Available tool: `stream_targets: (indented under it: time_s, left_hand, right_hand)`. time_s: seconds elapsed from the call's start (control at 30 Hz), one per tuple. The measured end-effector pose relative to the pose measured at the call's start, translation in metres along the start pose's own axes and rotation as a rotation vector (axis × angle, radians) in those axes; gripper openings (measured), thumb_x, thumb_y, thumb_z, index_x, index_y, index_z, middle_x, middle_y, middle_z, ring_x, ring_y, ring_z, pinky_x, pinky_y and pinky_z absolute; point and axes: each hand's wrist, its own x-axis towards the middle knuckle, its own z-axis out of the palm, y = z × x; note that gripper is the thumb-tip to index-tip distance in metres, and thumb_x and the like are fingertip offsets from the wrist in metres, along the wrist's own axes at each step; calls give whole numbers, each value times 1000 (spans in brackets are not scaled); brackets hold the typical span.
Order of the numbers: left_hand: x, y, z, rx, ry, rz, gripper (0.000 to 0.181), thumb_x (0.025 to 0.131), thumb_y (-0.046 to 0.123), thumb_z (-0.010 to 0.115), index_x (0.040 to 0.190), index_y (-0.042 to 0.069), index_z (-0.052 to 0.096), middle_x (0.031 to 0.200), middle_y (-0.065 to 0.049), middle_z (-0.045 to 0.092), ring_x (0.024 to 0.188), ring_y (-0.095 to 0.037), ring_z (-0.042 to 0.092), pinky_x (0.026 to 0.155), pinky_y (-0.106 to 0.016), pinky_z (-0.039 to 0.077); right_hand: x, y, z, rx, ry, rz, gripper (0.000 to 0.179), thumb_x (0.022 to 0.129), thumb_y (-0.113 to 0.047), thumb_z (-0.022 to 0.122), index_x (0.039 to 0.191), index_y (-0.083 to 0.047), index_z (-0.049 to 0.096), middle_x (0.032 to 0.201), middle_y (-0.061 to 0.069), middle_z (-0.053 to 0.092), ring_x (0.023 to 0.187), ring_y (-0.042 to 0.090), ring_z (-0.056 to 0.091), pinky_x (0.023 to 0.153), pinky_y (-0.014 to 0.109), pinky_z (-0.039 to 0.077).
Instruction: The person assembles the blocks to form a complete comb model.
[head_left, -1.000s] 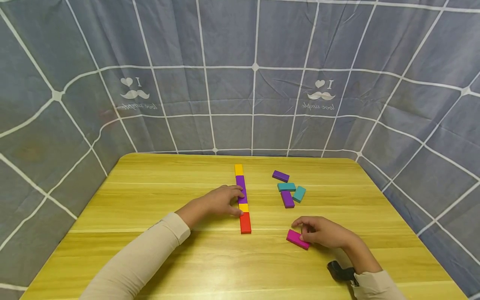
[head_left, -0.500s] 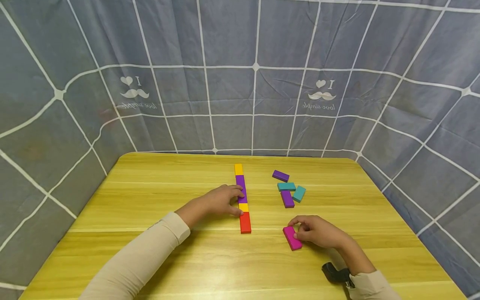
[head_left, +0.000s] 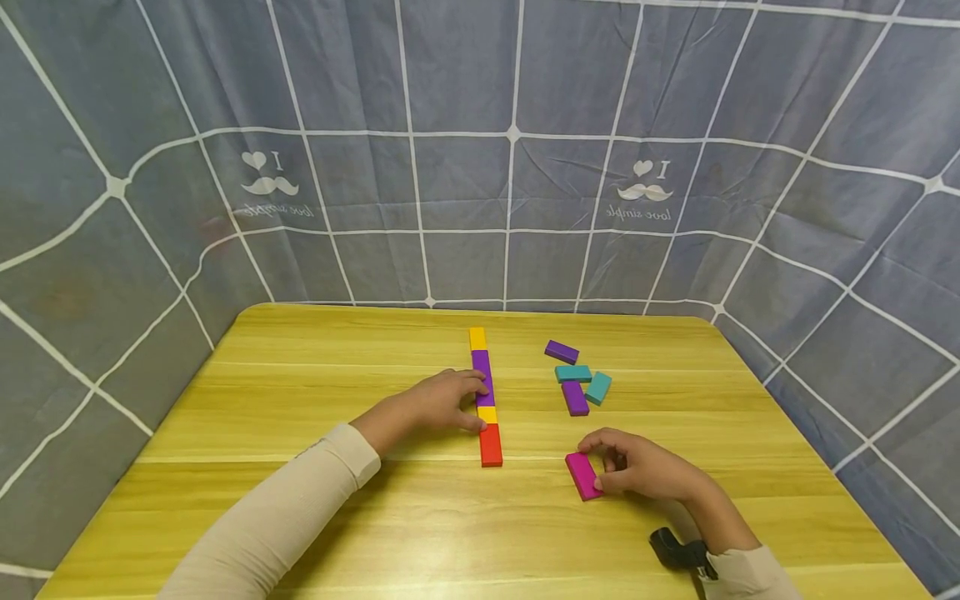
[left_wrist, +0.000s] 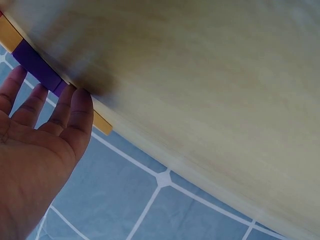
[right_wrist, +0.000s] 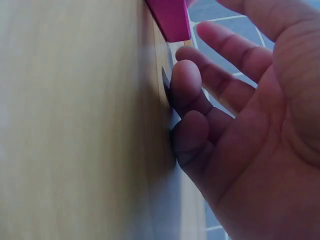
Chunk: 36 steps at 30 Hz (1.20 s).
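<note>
A straight row of flat blocks lies at the table's middle: a yellow block (head_left: 477,338) at the far end, purple blocks (head_left: 481,362), another yellow block (head_left: 487,414), then a red block (head_left: 491,447). My left hand (head_left: 435,402) rests along the row's left side, fingertips touching the purple section and thumb where yellow meets red. In the left wrist view its fingers lie loosely extended beside the purple block (left_wrist: 37,65). To the right, my right hand (head_left: 648,467) pinches a pink block (head_left: 582,477), index finger at its far end and thumb on its right edge.
Behind the right hand lie loose blocks: a purple block (head_left: 562,352), two teal blocks, one (head_left: 573,374) crosswise and one (head_left: 598,388) slanted, and another purple block (head_left: 575,399). A grey gridded curtain (head_left: 465,183) surrounds the wooden table (head_left: 360,533).
The pink block has turned from lying more crosswise to pointing more away from me, and shifted slightly left with my right hand. My left hand and the row have stayed put.
</note>
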Motion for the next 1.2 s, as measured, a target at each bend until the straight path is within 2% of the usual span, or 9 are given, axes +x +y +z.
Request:
stream_targets:
  time_s: [0.13,0.37,0.53,0.8,1.2]
  left_hand:
    - [0,0,0,-6,1,-3,61,87,46,73,137,14,59,154,-3,42,141,-31,37,116,-40,29]
    - [0,1,0,-10,4,-2,60,87,45,74,136,13,60,153,-3,43,140,-30,38,116,-39,29]
    - [0,3,0,-9,1,-5,60,87,44,74,136,13,59,153,-4,43,139,-30,39,116,-39,30]
    - [-1,6,-1,-26,-3,-11,59,87,43,74,136,13,60,153,-4,43,140,-31,38,116,-41,29]
    - [0,6,-1,-26,-7,-19,59,87,43,74,136,14,60,153,-4,42,141,-31,37,116,-40,29]
  right_hand:
    - [-3,0,0,35,-32,-28,39,90,-16,74,127,-12,60,89,9,53,80,16,49,63,26,43]
    - [-4,2,1,-1,-46,-77,41,89,-17,75,127,-13,59,93,10,54,83,20,49,66,26,43]
    - [-5,3,0,-10,-58,-82,44,89,-16,75,130,-14,57,94,9,54,84,23,49,66,26,43]
    - [-7,2,0,-22,-73,-86,48,90,-16,74,134,-14,55,95,8,52,84,20,47,66,25,43]
    - [-5,3,1,-44,-39,-98,46,88,-16,76,130,-15,58,92,7,54,82,20,49,65,26,44]
